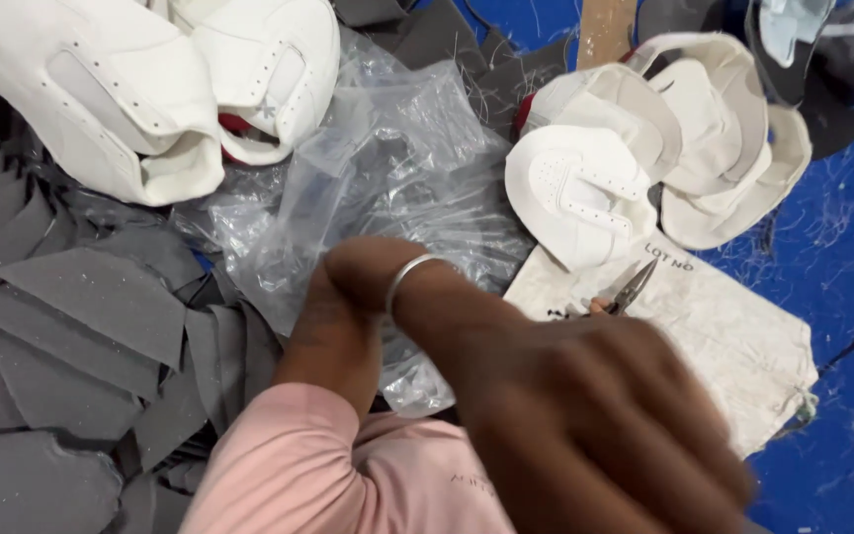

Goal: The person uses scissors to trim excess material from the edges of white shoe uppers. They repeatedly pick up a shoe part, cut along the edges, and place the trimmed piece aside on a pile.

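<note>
My left hand (pixel 595 415) fills the lower right, close to the camera and blurred, its back toward me. A silver bangle (pixel 405 277) circles the wrist and a pink sleeve (pixel 289 475) covers the arm. I cannot see what, if anything, its fingers hold. Just past its knuckles, small metal snips (pixel 632 289) point up and right over a white cloth bag (pixel 733 336). One fingertip of my right hand (pixel 598 307) shows at the snips' handle; the rest of that hand is hidden behind the left.
Crumpled clear plastic bags (pixel 387 168) lie in the middle. White shoe-upper pieces are stacked at top left (pixel 101 99) and upper right (pixel 625 158). Grey cut fabric pieces (pixel 71 336) are piled on the left. The blue table surface (pixel 842 247), littered with threads, shows at right.
</note>
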